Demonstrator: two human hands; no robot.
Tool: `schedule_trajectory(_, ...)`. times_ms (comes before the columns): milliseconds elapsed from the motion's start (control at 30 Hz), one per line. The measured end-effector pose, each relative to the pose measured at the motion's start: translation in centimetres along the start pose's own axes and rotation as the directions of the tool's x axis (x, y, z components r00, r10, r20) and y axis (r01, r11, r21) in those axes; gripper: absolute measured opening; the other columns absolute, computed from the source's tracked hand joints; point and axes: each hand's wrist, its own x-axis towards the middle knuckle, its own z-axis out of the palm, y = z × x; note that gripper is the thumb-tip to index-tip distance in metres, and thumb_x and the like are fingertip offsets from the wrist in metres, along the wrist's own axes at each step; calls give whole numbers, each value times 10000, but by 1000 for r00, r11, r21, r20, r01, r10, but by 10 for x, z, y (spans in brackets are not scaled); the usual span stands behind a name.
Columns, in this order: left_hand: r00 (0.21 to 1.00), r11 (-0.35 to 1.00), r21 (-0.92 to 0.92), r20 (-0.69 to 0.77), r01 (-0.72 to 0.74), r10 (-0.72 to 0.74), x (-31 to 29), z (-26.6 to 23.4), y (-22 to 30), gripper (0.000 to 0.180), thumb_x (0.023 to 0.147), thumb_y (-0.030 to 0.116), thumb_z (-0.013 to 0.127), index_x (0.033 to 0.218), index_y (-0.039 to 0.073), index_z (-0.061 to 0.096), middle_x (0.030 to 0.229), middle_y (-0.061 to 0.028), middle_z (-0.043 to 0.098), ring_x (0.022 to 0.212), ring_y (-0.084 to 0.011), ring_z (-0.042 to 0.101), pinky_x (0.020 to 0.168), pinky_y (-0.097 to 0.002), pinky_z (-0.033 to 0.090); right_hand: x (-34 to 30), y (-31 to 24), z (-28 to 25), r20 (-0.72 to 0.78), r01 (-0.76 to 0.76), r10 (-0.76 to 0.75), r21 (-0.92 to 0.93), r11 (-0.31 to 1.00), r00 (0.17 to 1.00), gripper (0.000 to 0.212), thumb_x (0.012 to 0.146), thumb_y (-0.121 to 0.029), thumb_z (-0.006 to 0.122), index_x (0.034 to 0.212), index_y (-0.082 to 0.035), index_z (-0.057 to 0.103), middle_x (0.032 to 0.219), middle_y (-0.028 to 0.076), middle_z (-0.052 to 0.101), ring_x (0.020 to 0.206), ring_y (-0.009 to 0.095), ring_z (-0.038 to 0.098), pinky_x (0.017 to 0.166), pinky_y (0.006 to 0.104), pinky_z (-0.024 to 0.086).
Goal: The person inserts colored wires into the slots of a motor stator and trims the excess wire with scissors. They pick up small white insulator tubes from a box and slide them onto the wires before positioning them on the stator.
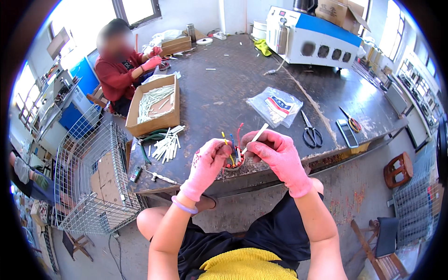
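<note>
A round part (236, 166) with red, blue and yellow wires sits at the table's near edge, between my two pink-gloved hands. My left hand (209, 161) is closed in a pinch at the part's left side, on a yellow wire (224, 136) that sticks up past the fingertips. Thumb and fingers of my right hand (278, 156) grip a thin white tube (260, 132), tilted, its lower end close to the wires. A red wire (240, 131) and a blue wire (233, 139) stand up between the hands. The gloves partly cover the round part.
Loose white tubes (169, 144) lie left of my hands, below a cardboard box (132, 122) of more tubes. To the right are a plastic bag (270, 103), black scissors (311, 135), a phone (346, 133) and orange-handled snips (353, 124). A co-worker (116, 70) sits far left, beyond a wire cage (93, 177).
</note>
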Motion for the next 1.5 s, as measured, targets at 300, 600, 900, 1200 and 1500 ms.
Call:
schedule_trajectory(300, 997, 997, -25, 29, -72, 73, -15, 0, -2, 203, 965, -26, 503, 1151, -1, 579, 890, -59, 689, 695, -105, 622, 634, -267, 541, 23, -20, 36, -58, 279, -306, -281, 918, 950, 156, 904, -49, 671, 1053, -3, 666, 890, 65, 685, 771, 100, 637, 695, 268, 517)
schedule_trajectory(600, 989, 987, 64, 1, -148, 148, -14, 1, -1, 181, 953, -43, 523, 1114, 4, 591, 882, -68, 689, 686, -108, 631, 625, -277, 539, 19, -33, 43, 25, 330, -379, -547, 769, 925, 165, 872, -76, 698, 1027, -29, 667, 921, 128, 670, 812, 261, 670, 711, 339, 528)
schedule_trajectory(900, 999, 950, -312, -28, 16, -26, -16, 3, -1, 338, 919, 83, 704, 1217, 13, 561, 1021, -57, 668, 833, -99, 650, 746, -275, 547, 20, 4, 42, 59, 260, -319, -728, 635, 946, 157, 870, -160, 708, 972, -45, 674, 897, 139, 664, 827, 331, 661, 701, 387, 521)
schedule_trajectory(1200, 992, 991, 43, 43, -123, 122, 9, -18, 29, 228, 889, -46, 603, 1068, 23, 727, 1014, -64, 638, 839, -115, 653, 701, -263, 541, 17, 106, 36, 132, 262, -299, -852, 454, 945, 185, 887, -225, 695, 883, -70, 595, 839, 112, 646, 791, 312, 662, 648, 413, 512)
schedule_trajectory(1500, 988, 974, -216, -125, 65, -93, 12, 2, 8, 290, 829, -146, 535, 1029, -10, 694, 1006, -38, 610, 738, -79, 603, 617, -227, 511, 10, 169, 13, 46, 175, -263, -853, 491, 964, 186, 891, -279, 681, 954, -112, 626, 890, 98, 673, 779, 315, 673, 656, 426, 533)
